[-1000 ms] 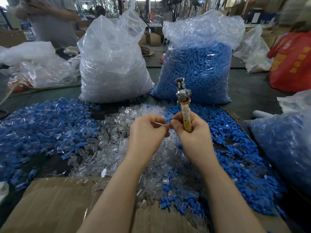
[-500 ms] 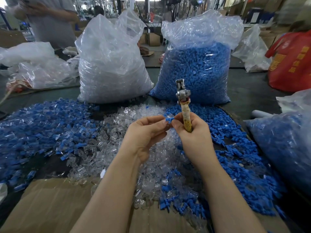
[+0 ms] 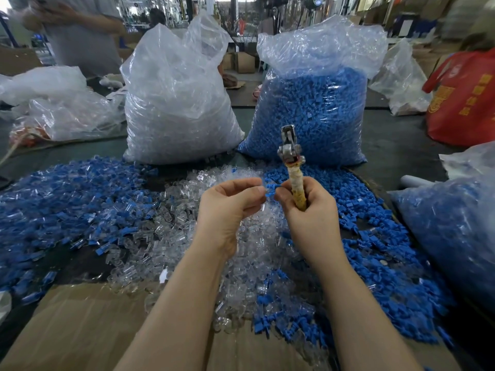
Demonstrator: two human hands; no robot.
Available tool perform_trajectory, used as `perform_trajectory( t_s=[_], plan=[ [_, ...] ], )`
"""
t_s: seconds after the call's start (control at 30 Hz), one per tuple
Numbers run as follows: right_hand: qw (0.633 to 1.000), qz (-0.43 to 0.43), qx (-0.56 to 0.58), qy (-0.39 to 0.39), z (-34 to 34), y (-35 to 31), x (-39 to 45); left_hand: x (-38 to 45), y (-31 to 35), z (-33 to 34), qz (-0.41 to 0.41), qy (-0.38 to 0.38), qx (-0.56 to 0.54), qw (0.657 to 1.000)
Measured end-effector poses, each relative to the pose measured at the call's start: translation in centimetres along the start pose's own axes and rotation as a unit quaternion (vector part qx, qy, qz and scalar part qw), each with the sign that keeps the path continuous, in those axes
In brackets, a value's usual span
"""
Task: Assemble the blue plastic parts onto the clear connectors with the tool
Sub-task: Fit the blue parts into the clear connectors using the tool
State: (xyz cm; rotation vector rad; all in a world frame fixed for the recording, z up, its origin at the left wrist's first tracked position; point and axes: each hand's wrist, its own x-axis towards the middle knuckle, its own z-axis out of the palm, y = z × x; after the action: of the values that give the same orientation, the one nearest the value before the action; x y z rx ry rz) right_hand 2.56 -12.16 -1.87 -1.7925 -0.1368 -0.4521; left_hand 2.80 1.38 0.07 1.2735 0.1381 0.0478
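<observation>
My right hand grips the taped handle of a tool that stands upright with its metal jaw on top. Its thumb and forefinger also pinch a small blue plastic part. My left hand is just left of it, fingers curled, fingertips meeting the same blue part; whether a clear connector sits between them I cannot tell. Below both hands lies a heap of loose clear connectors. Loose blue parts spread to the right.
A mixed pile of blue and clear pieces covers the left. Behind stand a bag of clear connectors and a bag of blue parts. Another blue-filled bag sits right, cardboard in front. A person stands far left.
My left hand has turned palm up and its fingers have loosened around the small piece. The blue part now shows between both hands' fingertips. The tool has stayed upright.
</observation>
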Motion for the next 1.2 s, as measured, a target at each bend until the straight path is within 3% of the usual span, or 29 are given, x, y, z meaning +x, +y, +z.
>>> perform_trajectory(
  t_s=[0.4, 1.2],
  plan=[
    [0.998, -0.016, -0.057, 0.016, -0.05, 0.45, -0.08, -0.17, -0.03, 0.15, -0.012, -0.029, -0.034, 0.999],
    [0.995, -0.026, -0.099, 0.016, 0.15, 0.30, -0.01, -0.11, -0.12, -0.10, 0.088, -0.040, 0.103, 0.990]
  ],
)
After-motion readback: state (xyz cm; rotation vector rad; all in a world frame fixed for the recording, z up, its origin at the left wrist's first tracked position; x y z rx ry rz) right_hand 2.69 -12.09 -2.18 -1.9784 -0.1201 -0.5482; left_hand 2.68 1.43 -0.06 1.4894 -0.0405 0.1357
